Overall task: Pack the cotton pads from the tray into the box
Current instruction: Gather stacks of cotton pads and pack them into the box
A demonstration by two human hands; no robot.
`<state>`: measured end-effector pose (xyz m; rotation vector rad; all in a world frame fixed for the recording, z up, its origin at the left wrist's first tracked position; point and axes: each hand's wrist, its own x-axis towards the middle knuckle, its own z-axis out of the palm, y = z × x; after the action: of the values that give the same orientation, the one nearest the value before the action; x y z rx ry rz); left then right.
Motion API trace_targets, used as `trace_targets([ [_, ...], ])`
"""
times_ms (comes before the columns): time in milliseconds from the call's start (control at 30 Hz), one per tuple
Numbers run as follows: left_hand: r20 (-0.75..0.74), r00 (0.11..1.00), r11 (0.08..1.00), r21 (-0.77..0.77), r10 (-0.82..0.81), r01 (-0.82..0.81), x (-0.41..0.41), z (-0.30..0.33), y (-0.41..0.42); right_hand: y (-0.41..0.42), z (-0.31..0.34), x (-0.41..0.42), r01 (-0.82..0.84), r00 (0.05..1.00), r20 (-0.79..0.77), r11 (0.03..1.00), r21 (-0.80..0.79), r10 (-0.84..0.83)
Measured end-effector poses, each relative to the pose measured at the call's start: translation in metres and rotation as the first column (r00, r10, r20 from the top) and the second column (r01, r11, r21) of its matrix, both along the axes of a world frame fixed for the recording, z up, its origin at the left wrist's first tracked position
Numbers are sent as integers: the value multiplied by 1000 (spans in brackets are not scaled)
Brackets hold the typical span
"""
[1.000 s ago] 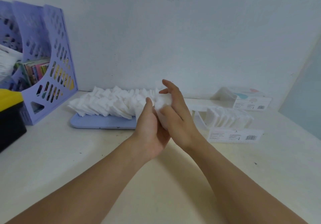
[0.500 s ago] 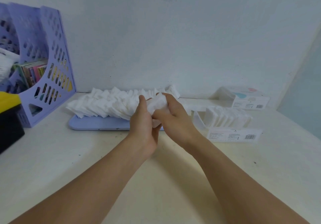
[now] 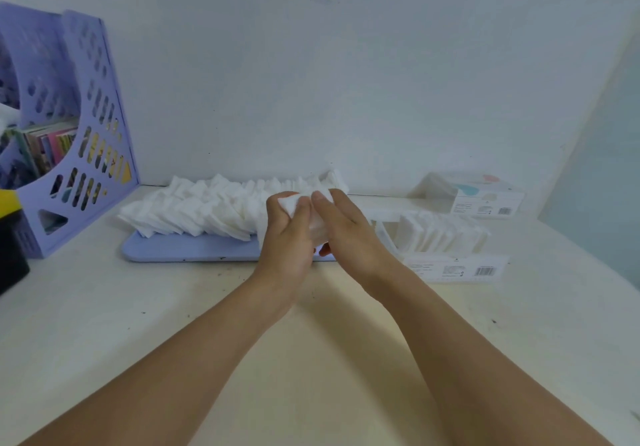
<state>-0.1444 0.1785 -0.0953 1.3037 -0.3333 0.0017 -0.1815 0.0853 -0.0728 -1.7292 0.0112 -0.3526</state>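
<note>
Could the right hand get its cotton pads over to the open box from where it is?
Probably yes: the right hand sits just beside the open box, with nothing between them, though both hands grip the stack of pads.

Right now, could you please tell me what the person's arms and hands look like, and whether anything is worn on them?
Both forearms are bare up to the bottom edge of the head view: no sleeves show. The left hand and right hand wear no gloves, and no rings, watch or bracelets are visible. The fingernails that show look short and unpainted.
</note>
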Motion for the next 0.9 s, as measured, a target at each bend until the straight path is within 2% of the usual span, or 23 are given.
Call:
trace_targets([
  [67,4,1000,1000,6,-25,25,2,1,2,-3,2,-1,-44,997,-62,999,-15,43],
  [133,32,997,998,6,-69,69,4,1,1,-13,7,0,-85,995,-52,995,-43,83],
  [200,134,987,996,21,-85,83,4,-1,0,-31,19,-1,9,999,33,1000,-9,-9],
  [233,265,962,995,92,-67,43,4,-5,1,-45,25,-3,115,991,76,993,-2,-114],
  [267,435,898,978,205,-66,-28,1,-10,1,-62,31,-7,240,966,102,971,-11,-238],
  [300,598,795,936,329,-106,-122,-1,-16,0,-81,34,-12,364,927,109,931,-33,-359],
  [333,708,681,879,429,-185,-207,-3,-22,-2,-98,36,-17,459,887,97,886,-63,-452],
  [367,757,594,818,507,-272,-272,-5,-27,-5,-113,36,-21,513,858,70,854,-80,-509],
  [433,745,533,731,611,-402,-303,-10,-31,-14,-133,36,-25,534,845,9,844,-54,-534],
  [500,727,506,692,654,-464,-305,-11,-34,-21,-136,36,-21,503,862,-31,862,-71,-506],
  [633,689,512,661,698,-514,-276,-7,-38,-29,-134,28,-6,455,854,-101,827,-331,-510],
  [733,657,469,620,741,-590,-258,-3,-37,-42,-133,16,3,452,811,-62,690,-565,-582],
  [900,640,477,633,747,-602,-203,3,-42,-52,-130,7,8,396,775,-45,540,-743,-631],
])
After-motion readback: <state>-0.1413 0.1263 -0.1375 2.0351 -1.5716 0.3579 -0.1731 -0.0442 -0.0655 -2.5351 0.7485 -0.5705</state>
